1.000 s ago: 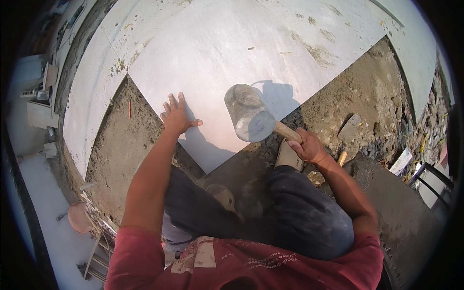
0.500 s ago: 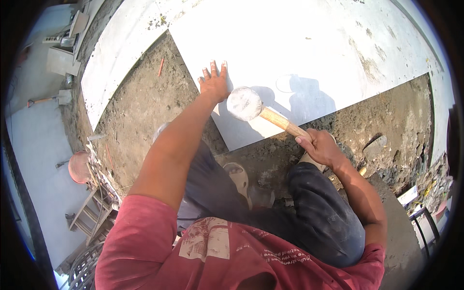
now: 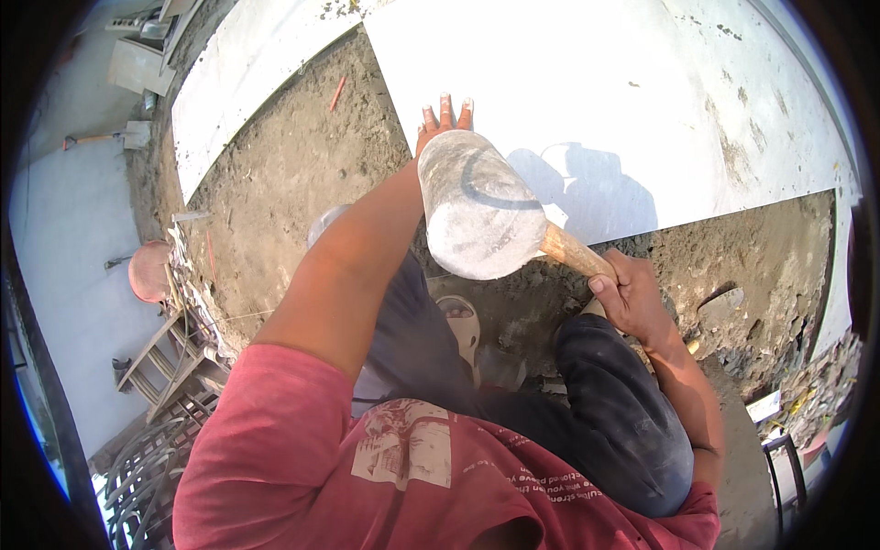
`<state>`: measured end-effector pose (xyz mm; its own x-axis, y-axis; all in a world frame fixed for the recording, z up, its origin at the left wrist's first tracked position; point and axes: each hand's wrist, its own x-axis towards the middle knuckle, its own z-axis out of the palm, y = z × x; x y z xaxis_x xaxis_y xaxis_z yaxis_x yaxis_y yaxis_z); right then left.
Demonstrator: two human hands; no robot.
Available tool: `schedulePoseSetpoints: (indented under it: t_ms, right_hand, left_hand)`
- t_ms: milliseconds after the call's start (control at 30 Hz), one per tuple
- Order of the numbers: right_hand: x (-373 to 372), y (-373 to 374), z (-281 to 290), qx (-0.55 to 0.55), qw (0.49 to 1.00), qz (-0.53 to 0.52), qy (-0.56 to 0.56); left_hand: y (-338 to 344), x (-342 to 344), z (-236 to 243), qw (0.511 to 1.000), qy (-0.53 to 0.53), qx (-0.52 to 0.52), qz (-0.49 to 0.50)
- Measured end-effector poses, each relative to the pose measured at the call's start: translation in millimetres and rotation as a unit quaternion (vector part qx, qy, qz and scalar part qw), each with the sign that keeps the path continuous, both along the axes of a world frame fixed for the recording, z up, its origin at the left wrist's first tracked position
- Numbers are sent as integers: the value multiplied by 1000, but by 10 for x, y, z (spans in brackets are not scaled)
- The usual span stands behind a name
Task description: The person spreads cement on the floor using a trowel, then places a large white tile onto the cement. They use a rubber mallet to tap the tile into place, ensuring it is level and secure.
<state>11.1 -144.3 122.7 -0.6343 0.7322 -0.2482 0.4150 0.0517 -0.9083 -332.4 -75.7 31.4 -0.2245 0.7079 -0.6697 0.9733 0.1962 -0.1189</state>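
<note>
My right hand (image 3: pixel 632 291) is wrapped round the wooden handle of a mallet (image 3: pixel 486 215), whose large, pale, dusty head is raised in front of me. The mallet head covers part of my left hand (image 3: pixel 447 115). Its fingers are spread and lie on the near left edge of a big white tile (image 3: pixel 568 82). Shadows of the mallet and of me fall across the tile. Beneath and beside the tile is rough grey-brown mortar (image 3: pixel 302 137).
Another white tile (image 3: pixel 220 101) lies at the far left, past a strip of mortar with a thin red stick (image 3: pixel 337 93). A reddish round pan (image 3: pixel 149 271) and a wooden frame (image 3: pixel 165 367) stand at left. Rubble (image 3: pixel 797 417) lies at right, near a trowel-shaped piece (image 3: pixel 721 301).
The mallet head has risen off the tile side toward me and tilted, looking larger now. My left hand stays spread on the tile edge. The view has shifted slightly.
</note>
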Motion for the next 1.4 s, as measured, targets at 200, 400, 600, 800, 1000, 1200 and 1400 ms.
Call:
schedulePoseSetpoints:
  t_ms: [200,400,600,800,1000,1200,1400]
  right_hand:
    - [423,-84,-613,-7,993,-8,-119]
    - [-216,580,207,45,992,-103,54]
    - [-325,891,-905,102,982,-159,2]
    - [-977,1468,-164,36,993,-112,31]
    - [-1257,1460,-809,205,971,-85,95]
    - [-1492,1739,3,29,994,-60,87]
    - [-1118,1457,-668,179,968,-101,144]
  left_hand:
    - [82,153,111,1000,-18,-5,-2]
    - [93,-117,155,999,21,-23,22]
    - [194,-97,128,999,10,-21,45]
    - [57,-158,121,997,23,-27,62]
    - [169,-97,77,999,7,-16,51]
    - [64,-114,135,996,14,-52,70]
    - [117,-149,39,998,9,-22,61]
